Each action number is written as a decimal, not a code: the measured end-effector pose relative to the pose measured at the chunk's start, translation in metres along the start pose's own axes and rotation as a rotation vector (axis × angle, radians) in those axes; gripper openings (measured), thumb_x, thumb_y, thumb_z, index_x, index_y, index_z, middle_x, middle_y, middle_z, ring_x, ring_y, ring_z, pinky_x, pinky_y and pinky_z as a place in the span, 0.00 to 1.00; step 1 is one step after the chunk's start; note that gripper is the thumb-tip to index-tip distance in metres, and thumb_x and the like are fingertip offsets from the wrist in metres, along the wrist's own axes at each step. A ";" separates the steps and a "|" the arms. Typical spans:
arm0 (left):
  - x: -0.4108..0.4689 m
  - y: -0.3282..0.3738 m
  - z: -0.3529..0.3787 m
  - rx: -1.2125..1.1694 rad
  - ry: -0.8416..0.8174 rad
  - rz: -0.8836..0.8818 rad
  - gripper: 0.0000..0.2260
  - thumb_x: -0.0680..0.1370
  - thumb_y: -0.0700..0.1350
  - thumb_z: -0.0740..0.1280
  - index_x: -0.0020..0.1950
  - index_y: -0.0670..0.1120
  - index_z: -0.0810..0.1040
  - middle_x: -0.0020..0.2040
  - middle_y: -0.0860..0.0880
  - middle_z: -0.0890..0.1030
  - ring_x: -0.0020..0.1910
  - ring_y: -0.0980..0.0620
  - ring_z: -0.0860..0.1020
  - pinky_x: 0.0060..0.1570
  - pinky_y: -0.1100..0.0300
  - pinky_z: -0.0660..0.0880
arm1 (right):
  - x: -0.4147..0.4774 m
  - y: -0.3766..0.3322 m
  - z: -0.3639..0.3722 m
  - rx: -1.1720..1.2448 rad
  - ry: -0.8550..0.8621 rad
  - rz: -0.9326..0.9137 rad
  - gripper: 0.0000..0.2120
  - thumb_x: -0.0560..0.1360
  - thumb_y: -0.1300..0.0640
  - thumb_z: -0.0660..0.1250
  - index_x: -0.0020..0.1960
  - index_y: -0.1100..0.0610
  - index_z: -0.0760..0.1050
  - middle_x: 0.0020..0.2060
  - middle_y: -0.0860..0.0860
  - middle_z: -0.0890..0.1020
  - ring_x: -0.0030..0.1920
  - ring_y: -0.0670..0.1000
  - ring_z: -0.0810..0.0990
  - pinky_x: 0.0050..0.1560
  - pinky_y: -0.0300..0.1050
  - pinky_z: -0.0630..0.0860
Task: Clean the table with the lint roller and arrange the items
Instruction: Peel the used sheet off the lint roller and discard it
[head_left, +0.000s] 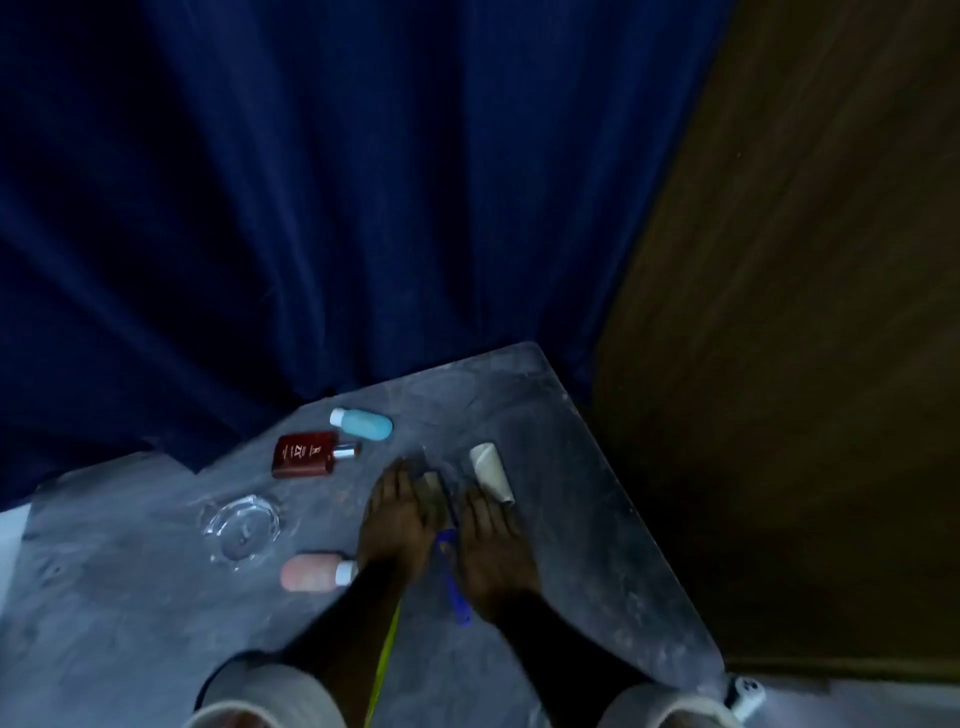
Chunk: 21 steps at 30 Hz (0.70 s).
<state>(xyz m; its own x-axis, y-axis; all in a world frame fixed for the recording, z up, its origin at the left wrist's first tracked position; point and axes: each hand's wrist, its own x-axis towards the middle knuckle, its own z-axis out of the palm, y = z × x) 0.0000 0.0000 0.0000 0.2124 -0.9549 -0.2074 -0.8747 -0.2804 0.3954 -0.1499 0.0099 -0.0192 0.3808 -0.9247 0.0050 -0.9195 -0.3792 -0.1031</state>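
A lint roller with a blue handle (451, 582) lies on the dusty grey table (130, 597), between my two hands. My left hand (397, 519) rests on the roller's head, fingers spread over it. My right hand (491, 545) lies by the handle, and its fingers touch a strip of whitish paper (491, 470) that curls up to the right of the roller head. Whether either hand truly grips anything is unclear in the dim, blurred view.
A light blue bottle (363, 422) and a dark red flat bottle (306, 454) lie at the table's back. A clear glass ashtray (241, 527) and a pink bottle (311, 571) lie left of my hands. A blue curtain (311, 208) hangs behind; a brown wall (805, 312) stands right.
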 end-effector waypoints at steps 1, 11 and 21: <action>0.003 -0.003 0.002 -0.028 0.001 -0.014 0.37 0.83 0.59 0.47 0.86 0.37 0.58 0.84 0.36 0.64 0.84 0.38 0.64 0.83 0.48 0.59 | -0.001 -0.002 0.003 0.003 -0.002 -0.012 0.28 0.78 0.43 0.61 0.67 0.62 0.78 0.63 0.57 0.82 0.62 0.57 0.82 0.67 0.51 0.74; 0.016 -0.004 0.018 -0.202 -0.056 -0.127 0.19 0.84 0.45 0.66 0.74 0.41 0.73 0.71 0.37 0.78 0.71 0.35 0.77 0.69 0.44 0.74 | -0.010 -0.021 0.004 0.040 -0.232 0.044 0.19 0.64 0.41 0.76 0.44 0.55 0.85 0.41 0.52 0.85 0.41 0.54 0.85 0.41 0.47 0.82; 0.011 -0.002 0.022 -0.622 -0.007 -0.406 0.30 0.77 0.45 0.79 0.74 0.43 0.69 0.66 0.38 0.83 0.67 0.36 0.82 0.64 0.52 0.76 | -0.005 -0.028 0.001 0.126 -0.187 0.199 0.20 0.64 0.45 0.77 0.51 0.57 0.84 0.44 0.53 0.86 0.45 0.55 0.86 0.48 0.48 0.82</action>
<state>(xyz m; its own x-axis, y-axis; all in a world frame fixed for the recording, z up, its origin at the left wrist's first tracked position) -0.0060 -0.0075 -0.0229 0.4615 -0.7645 -0.4502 -0.3193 -0.6165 0.7197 -0.1256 0.0252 -0.0174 0.2168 -0.9533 -0.2102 -0.9630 -0.1735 -0.2064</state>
